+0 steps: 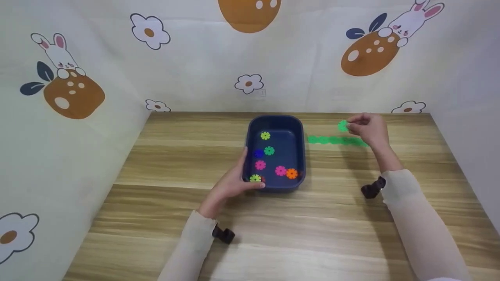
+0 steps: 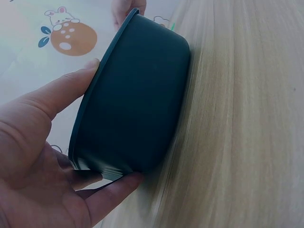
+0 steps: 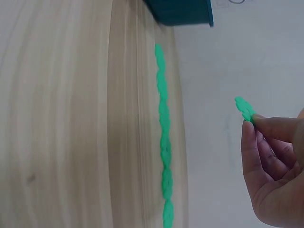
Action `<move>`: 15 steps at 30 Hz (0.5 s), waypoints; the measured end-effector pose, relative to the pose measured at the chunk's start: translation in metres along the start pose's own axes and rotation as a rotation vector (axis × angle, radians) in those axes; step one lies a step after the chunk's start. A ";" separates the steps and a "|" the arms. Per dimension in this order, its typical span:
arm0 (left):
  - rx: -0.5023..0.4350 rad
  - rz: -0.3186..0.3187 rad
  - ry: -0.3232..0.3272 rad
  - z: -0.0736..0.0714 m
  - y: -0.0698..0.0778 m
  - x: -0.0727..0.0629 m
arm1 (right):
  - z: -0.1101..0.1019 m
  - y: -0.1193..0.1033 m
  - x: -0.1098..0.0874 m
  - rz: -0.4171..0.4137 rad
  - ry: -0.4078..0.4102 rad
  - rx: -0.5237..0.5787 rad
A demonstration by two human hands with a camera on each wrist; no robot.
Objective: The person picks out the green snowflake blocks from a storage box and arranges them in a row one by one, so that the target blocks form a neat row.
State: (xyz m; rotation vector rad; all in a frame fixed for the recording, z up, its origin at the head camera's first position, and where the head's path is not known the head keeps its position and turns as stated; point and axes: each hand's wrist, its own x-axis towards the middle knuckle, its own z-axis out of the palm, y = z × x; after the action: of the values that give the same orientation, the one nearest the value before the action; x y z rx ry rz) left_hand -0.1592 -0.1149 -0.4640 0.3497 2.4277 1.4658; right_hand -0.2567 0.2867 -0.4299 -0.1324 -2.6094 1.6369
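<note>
My right hand (image 1: 374, 132) pinches a green snowflake disc (image 1: 342, 125) between thumb and fingertips, raised above the table; the right wrist view shows the disc (image 3: 244, 107) tilted nearly edge-on. Below it a row of green snowflake discs (image 1: 332, 140) lies across the wood, its right end hidden behind the hand. My left hand (image 1: 231, 182) grips a dark blue plastic bin (image 1: 281, 144) at its near left corner. In the left wrist view the thumb rests on the rim and fingers curl round the end wall (image 2: 128, 99). Inside lie several loose discs: yellow-green, blue, green, pink and orange.
The wood-grain table (image 1: 187, 164) ends at the back against a printed cloth (image 1: 195, 70) with rabbits and flowers. More cloth hangs along the left and right sides. Dark camera mounts (image 1: 224, 234) stick out from both sleeves.
</note>
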 end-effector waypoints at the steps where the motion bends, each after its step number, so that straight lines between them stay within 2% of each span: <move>1: -0.003 -0.009 0.000 0.000 0.000 0.000 | -0.003 0.003 0.000 0.001 0.007 -0.002; 6: -0.018 -0.035 0.000 0.000 0.000 -0.001 | -0.021 0.016 -0.001 0.028 0.042 -0.004; 9: -0.020 -0.033 -0.001 0.000 0.000 -0.001 | -0.031 0.024 -0.001 0.071 0.057 -0.003; 15: -0.020 -0.028 -0.004 0.000 -0.001 -0.001 | -0.046 0.041 -0.004 0.149 0.085 -0.076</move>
State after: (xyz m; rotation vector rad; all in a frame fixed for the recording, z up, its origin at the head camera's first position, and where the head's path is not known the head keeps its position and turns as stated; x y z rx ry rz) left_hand -0.1585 -0.1156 -0.4644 0.3124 2.4036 1.4750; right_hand -0.2470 0.3456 -0.4471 -0.3999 -2.6550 1.5359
